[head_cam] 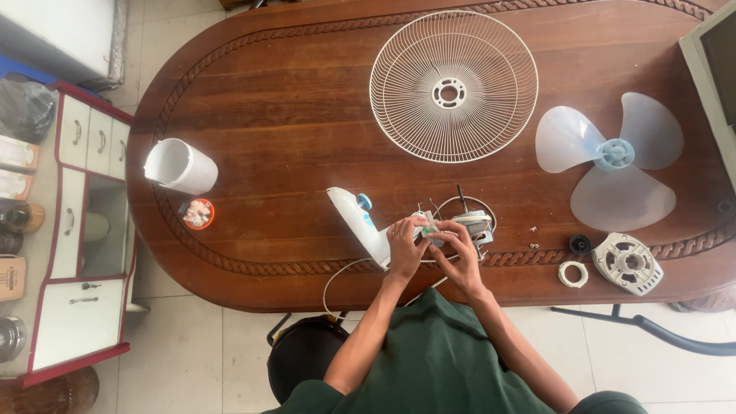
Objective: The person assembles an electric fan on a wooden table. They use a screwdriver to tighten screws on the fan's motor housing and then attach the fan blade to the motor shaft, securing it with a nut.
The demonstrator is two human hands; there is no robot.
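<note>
Fan motor, between both hands' fingers

Small part between both hands' fingers, hidden, too small to tell.

Bare table between cup and grille.

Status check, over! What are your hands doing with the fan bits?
Left hand and right hand both gripping the fan motor assembly at the table edge. White fan neck attached on its left. Grille, blade lie apart, nothing blocking.
</note>
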